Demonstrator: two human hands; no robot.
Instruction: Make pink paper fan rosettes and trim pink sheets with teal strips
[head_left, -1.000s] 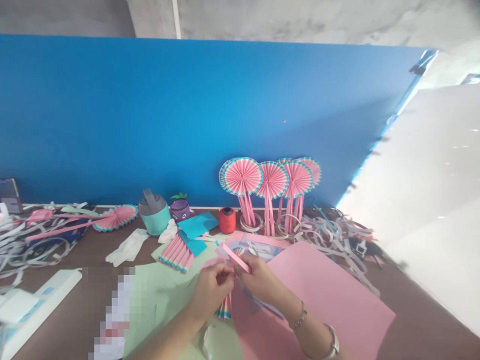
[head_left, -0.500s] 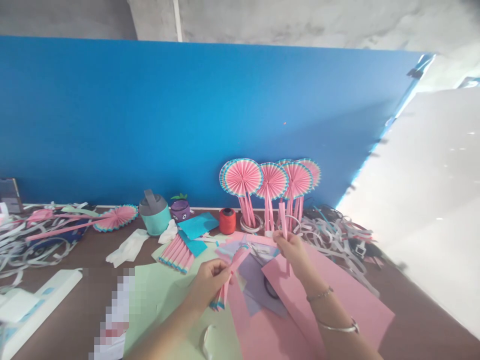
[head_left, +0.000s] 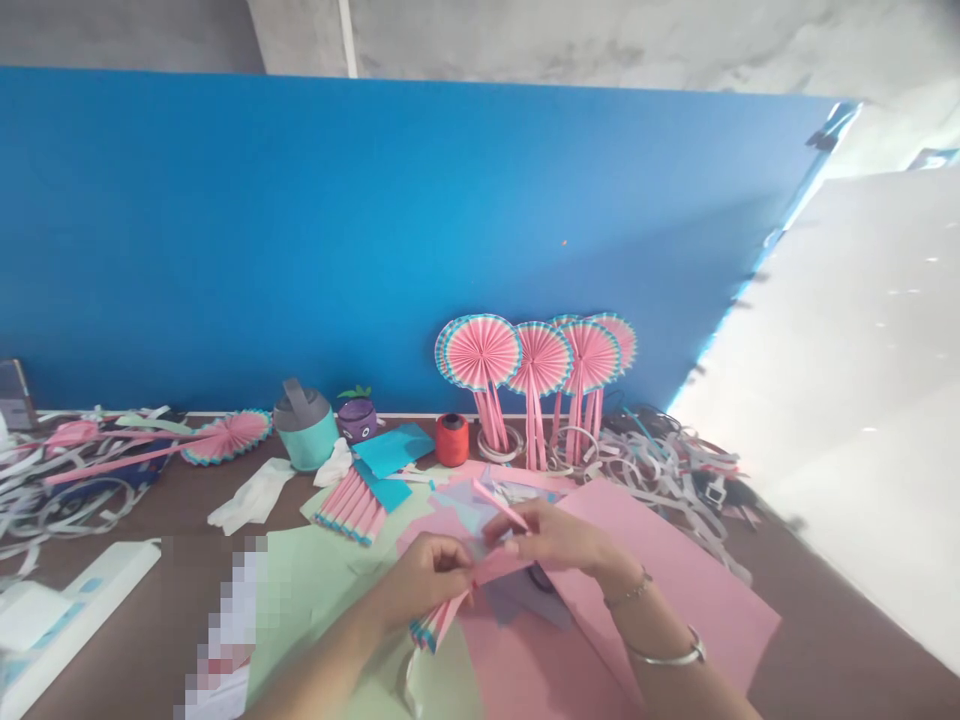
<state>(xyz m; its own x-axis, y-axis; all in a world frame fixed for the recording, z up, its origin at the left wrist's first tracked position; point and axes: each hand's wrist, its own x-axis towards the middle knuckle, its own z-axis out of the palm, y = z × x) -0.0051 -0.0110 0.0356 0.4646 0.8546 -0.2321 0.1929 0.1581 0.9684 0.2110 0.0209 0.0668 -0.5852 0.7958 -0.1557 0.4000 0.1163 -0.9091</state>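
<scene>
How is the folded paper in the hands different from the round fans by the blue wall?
The folded paper is squeezed shut into a narrow bundle; the fans are spread into full circles. The folded paper slants in the left hand, with the right hand pinching a pink strip by it; the fans stand upright on long pink handles against the wall. Both are pink pleated paper with blue edges.

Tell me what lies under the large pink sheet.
Only the brown table shows around the edges of the pink sheet. Whatever else lies beneath is covered.
</scene>
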